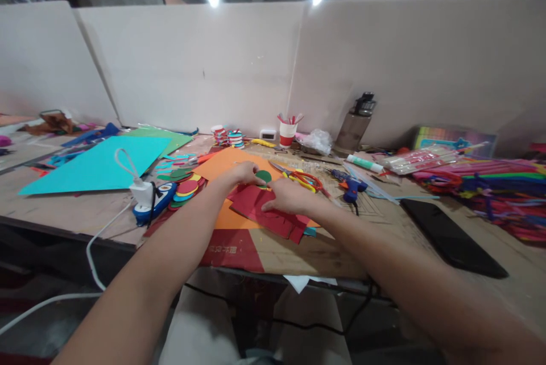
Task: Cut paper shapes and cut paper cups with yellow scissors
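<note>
Head view: the left hand [246, 173], fingers curled, is beside a green paper disc [264, 176] that sits between both hands; the right hand [290, 195], partly open, rests its thumb on dark red paper [249, 203] over an orange sheet [224, 161]. Whether either grips, I cannot tell. Light, even pressure should keep pieces flat. Printed characters [220, 250] on the cardboard [307, 257] are unreadable.
</note>
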`<state>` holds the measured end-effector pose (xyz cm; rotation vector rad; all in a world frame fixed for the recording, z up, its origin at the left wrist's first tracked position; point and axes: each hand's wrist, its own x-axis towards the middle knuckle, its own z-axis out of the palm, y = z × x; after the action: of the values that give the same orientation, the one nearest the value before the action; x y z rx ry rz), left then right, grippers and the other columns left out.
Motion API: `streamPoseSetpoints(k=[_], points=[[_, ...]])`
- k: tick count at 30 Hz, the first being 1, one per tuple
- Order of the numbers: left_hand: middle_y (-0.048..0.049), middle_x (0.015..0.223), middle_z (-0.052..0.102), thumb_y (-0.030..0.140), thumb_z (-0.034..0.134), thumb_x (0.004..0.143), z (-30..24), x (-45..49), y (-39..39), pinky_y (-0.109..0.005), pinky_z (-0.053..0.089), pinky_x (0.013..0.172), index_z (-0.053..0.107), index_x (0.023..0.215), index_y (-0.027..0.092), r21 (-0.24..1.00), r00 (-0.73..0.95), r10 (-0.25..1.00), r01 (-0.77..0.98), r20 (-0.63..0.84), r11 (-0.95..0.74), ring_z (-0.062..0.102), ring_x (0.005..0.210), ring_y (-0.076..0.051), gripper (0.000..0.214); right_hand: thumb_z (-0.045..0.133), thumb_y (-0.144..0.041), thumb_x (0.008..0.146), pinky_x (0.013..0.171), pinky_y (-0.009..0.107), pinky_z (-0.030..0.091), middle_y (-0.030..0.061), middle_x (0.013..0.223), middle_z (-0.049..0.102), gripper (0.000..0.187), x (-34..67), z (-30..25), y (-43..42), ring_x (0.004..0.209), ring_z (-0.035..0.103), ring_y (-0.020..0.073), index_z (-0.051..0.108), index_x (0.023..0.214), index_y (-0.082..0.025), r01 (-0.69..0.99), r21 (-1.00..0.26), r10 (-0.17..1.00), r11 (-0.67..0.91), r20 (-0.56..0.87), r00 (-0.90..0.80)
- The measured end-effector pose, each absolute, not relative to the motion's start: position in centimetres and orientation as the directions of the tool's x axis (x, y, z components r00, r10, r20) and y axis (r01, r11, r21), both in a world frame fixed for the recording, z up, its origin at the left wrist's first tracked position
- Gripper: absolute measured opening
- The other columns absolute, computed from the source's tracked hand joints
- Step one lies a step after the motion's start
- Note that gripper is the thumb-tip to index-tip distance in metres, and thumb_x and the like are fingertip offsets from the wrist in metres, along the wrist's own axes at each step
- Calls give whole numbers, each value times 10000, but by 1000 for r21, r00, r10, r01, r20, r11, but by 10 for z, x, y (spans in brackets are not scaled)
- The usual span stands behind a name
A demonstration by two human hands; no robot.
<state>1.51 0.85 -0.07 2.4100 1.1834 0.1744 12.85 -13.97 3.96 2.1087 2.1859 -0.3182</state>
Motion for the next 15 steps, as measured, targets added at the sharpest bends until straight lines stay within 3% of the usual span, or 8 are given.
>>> streamPoseSetpoints(k=[3, 7, 11, 15], points=[[41, 598, 504, 393, 722, 648, -7, 10, 9, -245, 279, 537, 534, 675, 181, 619, 545, 837, 642, 44, -451, 430, 550, -105, 285, 685, -564, 709, 679, 314, 472, 138, 1035, 696, 590, 130, 45, -129, 901, 656, 289, 671, 1105, -127, 995, -93, 956, 38, -288, -63], [21, 673, 577, 322, 693, 673, -13, 10, 11, -236, 337, 572, 586, 742, 169, 768, 477, 874, 522, 99, -371, 501, 601, -117, 199, 718, -587, 659, 663, 291, 469, 99, 1059, 700, 637, 134, 49, -119, 895, 656, 259, 668, 1132, -162, 992, -120, 932, 46, -351, -86], [-1, 715, 623, 288, 698, 670, -10, 12, 11, -239, 377, 611, 613, 756, 149, 794, 436, 889, 486, 141, -365, 540, 651, -130, 184, 702, -634, 640, 652, 300, 467, 99, 1047, 700, 660, 134, 50, -112, 874, 653, 260, 682, 1092, -154, 993, -113, 908, 40, -411, -84], [-22, 748, 649, 269, 686, 686, -6, 10, 11, -238, 385, 608, 628, 753, 135, 820, 389, 905, 454, 171, -350, 548, 660, -128, 161, 707, -611, 625, 668, 293, 466, 73, 1069, 696, 610, 134, 49, -114, 890, 645, 248, 681, 1067, -193, 981, -184, 925, 61, -359, -125]])
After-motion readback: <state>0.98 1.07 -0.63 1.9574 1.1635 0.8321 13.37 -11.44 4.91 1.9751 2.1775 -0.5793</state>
